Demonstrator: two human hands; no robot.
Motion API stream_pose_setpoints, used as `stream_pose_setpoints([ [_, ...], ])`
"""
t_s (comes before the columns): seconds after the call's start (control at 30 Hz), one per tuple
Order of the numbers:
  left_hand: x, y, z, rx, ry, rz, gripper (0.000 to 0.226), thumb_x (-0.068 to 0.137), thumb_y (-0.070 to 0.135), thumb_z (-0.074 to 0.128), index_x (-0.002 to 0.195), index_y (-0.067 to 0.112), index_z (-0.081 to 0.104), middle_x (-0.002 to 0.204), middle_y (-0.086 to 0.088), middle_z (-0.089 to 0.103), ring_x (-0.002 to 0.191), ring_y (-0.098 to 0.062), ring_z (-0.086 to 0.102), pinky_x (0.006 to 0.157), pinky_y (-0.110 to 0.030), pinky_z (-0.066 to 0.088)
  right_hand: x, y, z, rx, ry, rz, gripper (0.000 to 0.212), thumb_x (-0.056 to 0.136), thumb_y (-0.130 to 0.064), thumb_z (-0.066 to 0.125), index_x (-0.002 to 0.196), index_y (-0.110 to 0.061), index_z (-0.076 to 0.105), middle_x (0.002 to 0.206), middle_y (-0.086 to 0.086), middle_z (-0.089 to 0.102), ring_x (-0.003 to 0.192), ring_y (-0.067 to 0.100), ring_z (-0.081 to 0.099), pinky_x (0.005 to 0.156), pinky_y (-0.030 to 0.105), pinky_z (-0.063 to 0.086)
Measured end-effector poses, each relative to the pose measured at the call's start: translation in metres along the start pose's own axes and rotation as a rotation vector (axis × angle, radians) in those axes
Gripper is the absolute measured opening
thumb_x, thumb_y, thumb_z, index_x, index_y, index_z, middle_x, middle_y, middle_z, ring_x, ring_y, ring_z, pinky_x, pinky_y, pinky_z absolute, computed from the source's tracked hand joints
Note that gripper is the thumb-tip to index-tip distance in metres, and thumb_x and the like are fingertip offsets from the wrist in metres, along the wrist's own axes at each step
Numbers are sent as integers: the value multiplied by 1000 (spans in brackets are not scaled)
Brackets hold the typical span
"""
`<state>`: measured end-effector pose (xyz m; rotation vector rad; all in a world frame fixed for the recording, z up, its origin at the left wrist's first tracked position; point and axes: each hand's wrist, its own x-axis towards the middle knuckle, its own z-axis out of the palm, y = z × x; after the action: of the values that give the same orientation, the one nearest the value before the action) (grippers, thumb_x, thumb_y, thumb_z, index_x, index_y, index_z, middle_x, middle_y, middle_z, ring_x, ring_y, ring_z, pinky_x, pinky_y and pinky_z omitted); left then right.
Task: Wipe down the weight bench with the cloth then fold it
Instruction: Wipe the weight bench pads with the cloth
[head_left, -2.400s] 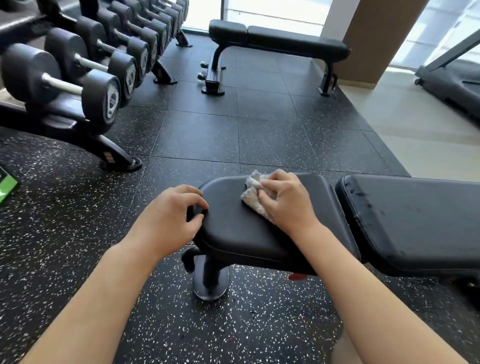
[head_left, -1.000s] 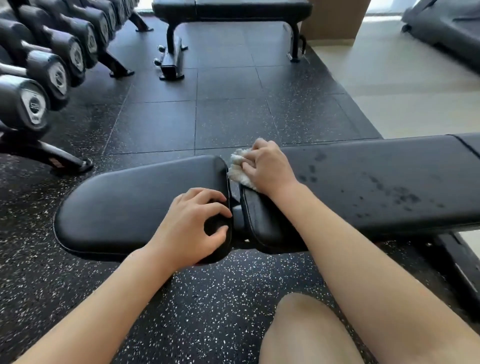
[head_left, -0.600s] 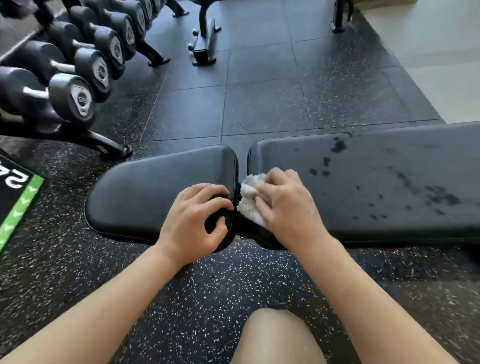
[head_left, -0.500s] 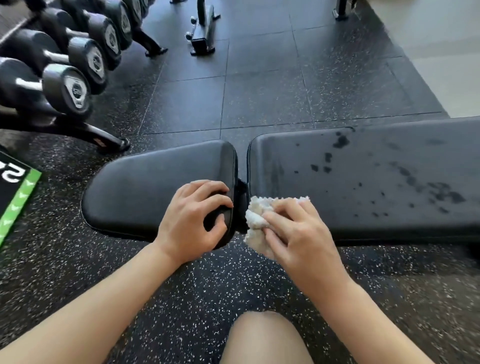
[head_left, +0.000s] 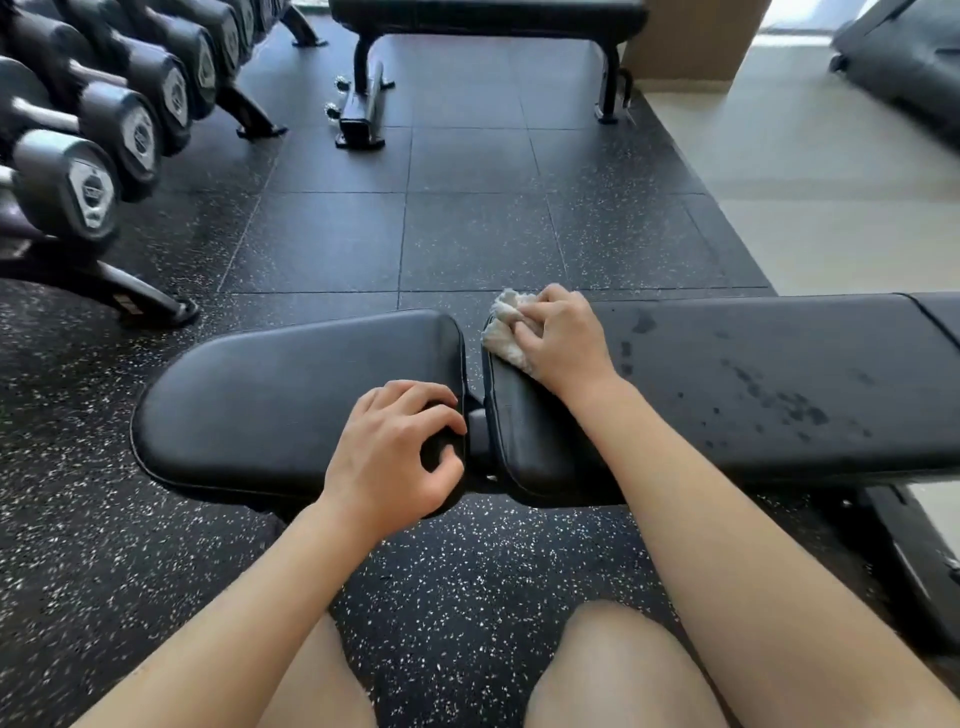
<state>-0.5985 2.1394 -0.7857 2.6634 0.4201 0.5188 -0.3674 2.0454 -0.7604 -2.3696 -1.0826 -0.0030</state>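
Nearest to the camera are the person's two bare knees, low in the view, above the speckled black floor (head_left: 467, 597). Just beyond them the weight bench (head_left: 727, 395) lies across the view from left to right. It has two pads: a short seat pad (head_left: 270, 395) on the left and a long back pad (head_left: 779, 374) on the right, with a narrow gap between them.

The left hand (head_left: 395, 452) rests on the near right corner of the seat pad, with its fingers curled over the edge at the gap, so it grips the pad and holds no cloth. The right hand (head_left: 563, 338) is farther away, at the far left corner of the back pad. Its fingers are bent around one crumpled white cloth (head_left: 506, 332) and press it on the pad.

The long axis of the back pad goes to the right from the cloth, and all of the dark wet spots (head_left: 779, 405) lie on that side. It seems the wiping must continue to the right along the pad, and the right hand is the nearer one for this. The wiping looks only partly done, and the cloth is not folded yet.

Farther away, one rack with a row of dumbbells (head_left: 93, 156) stands at the left. One second bench (head_left: 483, 21) stands at the far side, and part of one treadmill (head_left: 904, 62) shows at the far right.
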Motion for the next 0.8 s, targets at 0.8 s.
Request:
stream_pose_setpoints([
  [0.8, 36, -4, 16, 25, 41, 32, 10, 78, 28, 61, 80, 23, 70, 90, 9, 62, 93, -25, 54, 84, -43, 43, -7, -1, 16, -101, 153, 104, 21, 100, -30, 61, 99, -17, 77, 97, -2, 58, 98, 21, 51, 83, 34, 45],
])
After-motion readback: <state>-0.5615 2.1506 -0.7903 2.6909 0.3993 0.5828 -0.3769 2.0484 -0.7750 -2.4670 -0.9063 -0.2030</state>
